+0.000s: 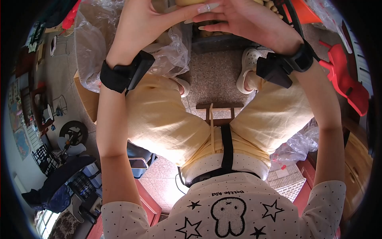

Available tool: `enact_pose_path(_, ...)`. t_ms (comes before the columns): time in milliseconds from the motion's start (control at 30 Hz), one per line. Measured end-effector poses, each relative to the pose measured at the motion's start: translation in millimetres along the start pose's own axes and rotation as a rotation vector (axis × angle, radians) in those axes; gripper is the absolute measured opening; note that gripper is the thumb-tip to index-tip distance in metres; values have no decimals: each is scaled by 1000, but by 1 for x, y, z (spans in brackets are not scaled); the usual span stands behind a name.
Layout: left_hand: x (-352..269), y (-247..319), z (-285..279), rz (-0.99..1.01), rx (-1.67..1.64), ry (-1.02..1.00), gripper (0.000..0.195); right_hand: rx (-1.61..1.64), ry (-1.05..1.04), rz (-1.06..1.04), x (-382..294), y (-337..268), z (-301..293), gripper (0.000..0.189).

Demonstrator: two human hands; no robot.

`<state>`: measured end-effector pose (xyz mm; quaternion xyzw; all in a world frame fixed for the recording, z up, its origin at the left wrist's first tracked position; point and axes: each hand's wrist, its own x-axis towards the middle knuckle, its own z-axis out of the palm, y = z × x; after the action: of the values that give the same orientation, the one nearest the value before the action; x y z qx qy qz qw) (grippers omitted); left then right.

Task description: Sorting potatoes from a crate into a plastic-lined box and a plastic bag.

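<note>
My left hand (138, 28) and my right hand (253, 22) meet at the top edge of the view, both partly cut off. The left thumb stretches right, over the fingers of my right hand. Just beyond that thumb shows the lower edge of a rounded yellow thing (191, 2); whether either hand grips it is hidden. Under my right hand stands a black plastic crate (220, 43) holding several pale tan, rounded pieces (270, 5). A large clear plastic bag (92, 47) hangs open beneath and beside my left hand.
A cardboard box (86, 98) stands at my left knee. Between my thighs a low wooden stool (219, 106) shows. To the right are a red plastic seat (343, 74), more clear plastic (295, 146) and a white woven basket (286, 182). A wheel (73, 133) lies further left.
</note>
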<state>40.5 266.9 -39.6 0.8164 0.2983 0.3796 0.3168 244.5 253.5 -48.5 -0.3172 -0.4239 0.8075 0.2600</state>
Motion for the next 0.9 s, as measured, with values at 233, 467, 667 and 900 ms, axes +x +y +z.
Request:
enact_pose_path(233, -1, 9, -7, -91, 180, 45, 37, -21, -73, 57, 1, -2, -1, 79)
enact_pose_path(467, -1, 21, -35, -596, 578, 107, 38, -191, -65, 24, -3, -5, -3, 75)
enact_pose_path(667, -41, -39, -78, -736, 737, -270, 62, -193, -37, 59, 0, -8, 4, 73)
enact_pose_path(900, -41, -43, -56, -945, 598, -567, 65, -195, -7, 61, -3, -7, 2, 69)
